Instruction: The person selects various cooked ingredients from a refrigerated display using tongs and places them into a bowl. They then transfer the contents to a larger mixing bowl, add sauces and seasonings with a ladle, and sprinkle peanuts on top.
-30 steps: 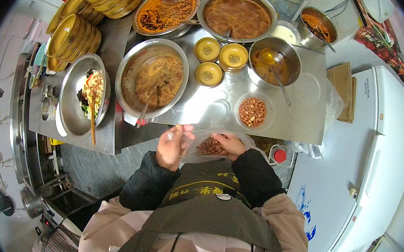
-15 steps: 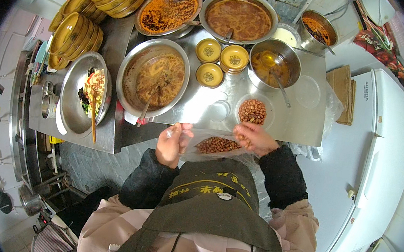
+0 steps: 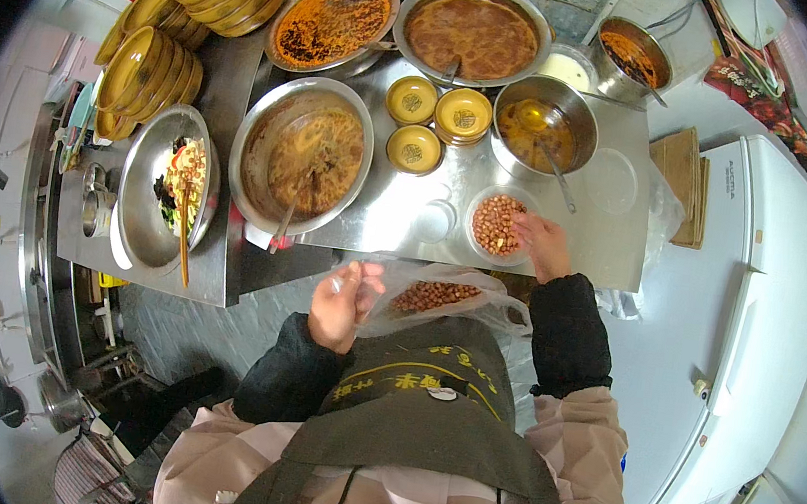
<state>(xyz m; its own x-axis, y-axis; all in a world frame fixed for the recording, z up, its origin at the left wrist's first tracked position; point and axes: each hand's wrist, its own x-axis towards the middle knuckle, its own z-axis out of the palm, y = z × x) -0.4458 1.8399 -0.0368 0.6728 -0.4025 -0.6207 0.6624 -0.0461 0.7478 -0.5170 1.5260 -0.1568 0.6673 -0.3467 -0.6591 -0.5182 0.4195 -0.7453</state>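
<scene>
My left hand [image 3: 345, 305] is closed on the rim of a clear plastic bag [image 3: 507, 310], in front of the counter edge. Reddish-brown peanuts [image 3: 433, 297] lie inside the bag, whose right side hangs loose. Over the right edge of a round, clear plastic tub [image 3: 471, 235] reaches my right hand [image 3: 545, 249], its fingers stretched out at the peanuts [image 3: 496, 223] in it. Whether single peanuts are between those fingertips is too small to make out.
On the steel counter [image 3: 392, 220] stand three stacks of small yellow dishes [image 3: 413, 149], a pot of oily liquid [image 3: 546, 128] with a ladle, and large basins of sauce [image 3: 308, 165]. At left are stacked yellow bowls [image 3: 154, 70] and a mixing bowl [image 3: 144, 190] with chopsticks. A white freezer [image 3: 691, 287] stands right.
My right hand has let go of the bag and moved up and right to the peanut tub. The bag's right side has dropped open. My left hand has stayed at the bag.
</scene>
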